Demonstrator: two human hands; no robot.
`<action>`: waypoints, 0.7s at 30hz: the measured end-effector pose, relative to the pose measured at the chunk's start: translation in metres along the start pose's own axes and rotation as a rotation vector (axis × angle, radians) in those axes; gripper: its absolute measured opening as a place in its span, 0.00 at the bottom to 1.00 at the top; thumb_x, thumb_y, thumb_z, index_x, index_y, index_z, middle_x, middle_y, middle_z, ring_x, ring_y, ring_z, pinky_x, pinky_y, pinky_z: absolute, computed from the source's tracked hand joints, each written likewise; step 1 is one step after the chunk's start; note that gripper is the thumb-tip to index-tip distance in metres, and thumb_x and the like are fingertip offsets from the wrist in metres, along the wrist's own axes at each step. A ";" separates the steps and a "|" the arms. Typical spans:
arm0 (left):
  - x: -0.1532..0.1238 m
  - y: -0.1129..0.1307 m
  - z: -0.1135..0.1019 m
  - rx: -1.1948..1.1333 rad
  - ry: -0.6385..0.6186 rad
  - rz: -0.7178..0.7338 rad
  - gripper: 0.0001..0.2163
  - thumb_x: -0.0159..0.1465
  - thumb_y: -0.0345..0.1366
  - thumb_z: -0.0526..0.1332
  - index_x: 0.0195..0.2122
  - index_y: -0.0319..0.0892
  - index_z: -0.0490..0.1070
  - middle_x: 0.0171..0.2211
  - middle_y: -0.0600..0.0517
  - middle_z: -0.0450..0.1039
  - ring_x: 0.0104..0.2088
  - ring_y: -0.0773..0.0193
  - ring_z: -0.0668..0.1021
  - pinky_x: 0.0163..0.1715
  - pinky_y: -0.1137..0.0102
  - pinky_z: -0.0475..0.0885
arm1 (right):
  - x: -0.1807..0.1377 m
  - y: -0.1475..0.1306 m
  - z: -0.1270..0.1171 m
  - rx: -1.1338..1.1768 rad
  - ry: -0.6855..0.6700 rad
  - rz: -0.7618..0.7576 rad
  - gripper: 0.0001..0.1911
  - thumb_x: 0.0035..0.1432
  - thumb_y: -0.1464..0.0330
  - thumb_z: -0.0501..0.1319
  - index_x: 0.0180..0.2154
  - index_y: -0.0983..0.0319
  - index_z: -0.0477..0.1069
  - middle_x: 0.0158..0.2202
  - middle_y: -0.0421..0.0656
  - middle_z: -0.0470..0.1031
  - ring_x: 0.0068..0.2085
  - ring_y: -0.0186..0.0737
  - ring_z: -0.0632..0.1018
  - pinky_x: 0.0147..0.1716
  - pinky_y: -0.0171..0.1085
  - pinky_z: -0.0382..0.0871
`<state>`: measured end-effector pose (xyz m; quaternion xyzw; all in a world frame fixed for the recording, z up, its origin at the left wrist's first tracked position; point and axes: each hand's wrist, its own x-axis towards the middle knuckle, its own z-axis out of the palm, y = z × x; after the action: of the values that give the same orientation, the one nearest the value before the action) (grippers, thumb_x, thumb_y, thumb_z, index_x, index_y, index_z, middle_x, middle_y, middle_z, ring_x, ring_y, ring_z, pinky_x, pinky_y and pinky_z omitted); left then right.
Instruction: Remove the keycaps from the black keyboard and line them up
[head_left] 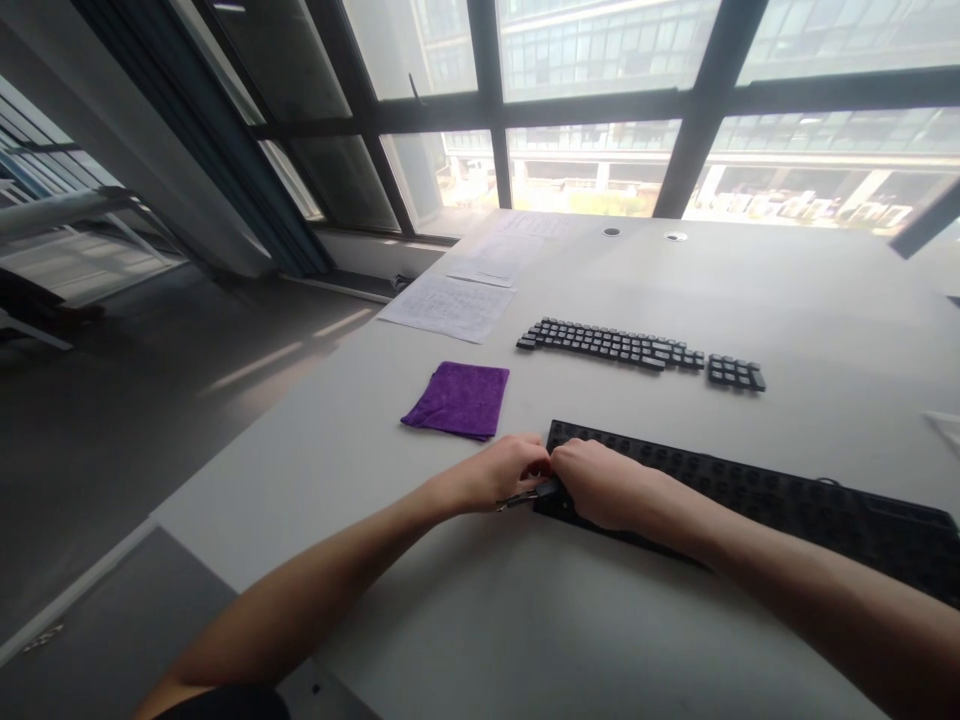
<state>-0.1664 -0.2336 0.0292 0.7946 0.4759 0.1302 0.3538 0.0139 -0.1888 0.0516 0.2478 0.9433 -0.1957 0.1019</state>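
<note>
A black keyboard base (757, 490), with its keycaps off, lies at the right near the table's front. At its left end my two hands meet. My left hand (514, 470) is closed, its fingers bent at the base's left edge around a small, thin tool (516, 499) with a metallic tip and a dark part. What exactly this tool is, I cannot make out. My right hand (600, 482) is a loose fist over the base's left end, touching the left fingers. Its fingertips are hidden, and so is whatever they grip.
Loose black keycaps (615, 343) lie in keyboard order behind the base, with a separate number block (735, 373) to their right. A folded purple cloth (461, 400) rests left of them. Printed papers (450, 307) lie along the table's left edge. Windows stand behind the white table (825, 290).
</note>
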 end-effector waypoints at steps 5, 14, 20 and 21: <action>0.000 -0.002 0.003 -0.004 0.021 -0.002 0.09 0.65 0.35 0.61 0.29 0.37 0.71 0.32 0.52 0.66 0.30 0.67 0.69 0.31 0.74 0.65 | 0.003 -0.001 -0.001 0.003 -0.046 0.005 0.09 0.54 0.81 0.59 0.35 0.66 0.76 0.36 0.50 0.80 0.35 0.48 0.82 0.28 0.35 0.63; -0.004 0.002 0.002 -0.092 0.080 -0.109 0.06 0.64 0.37 0.62 0.38 0.40 0.71 0.32 0.53 0.72 0.31 0.65 0.73 0.32 0.72 0.66 | -0.011 0.018 -0.004 0.314 0.102 0.027 0.10 0.64 0.68 0.57 0.30 0.62 0.73 0.28 0.44 0.76 0.25 0.37 0.72 0.24 0.34 0.58; -0.002 0.003 0.003 -0.169 0.164 -0.195 0.07 0.65 0.39 0.61 0.38 0.40 0.71 0.30 0.53 0.74 0.30 0.66 0.74 0.31 0.71 0.68 | -0.036 0.055 0.008 0.799 0.592 0.161 0.18 0.68 0.58 0.51 0.36 0.63 0.71 0.26 0.41 0.70 0.27 0.37 0.69 0.28 0.35 0.63; -0.001 0.005 0.003 -0.172 0.194 -0.191 0.07 0.66 0.39 0.60 0.38 0.40 0.71 0.30 0.53 0.74 0.30 0.66 0.74 0.31 0.72 0.68 | -0.042 0.060 0.011 0.887 0.624 0.152 0.20 0.69 0.56 0.50 0.36 0.63 0.71 0.27 0.42 0.71 0.28 0.37 0.70 0.28 0.36 0.64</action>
<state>-0.1618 -0.2376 0.0306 0.6961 0.5686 0.2123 0.3835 0.0815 -0.1640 0.0349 0.3810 0.7351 -0.4841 -0.2831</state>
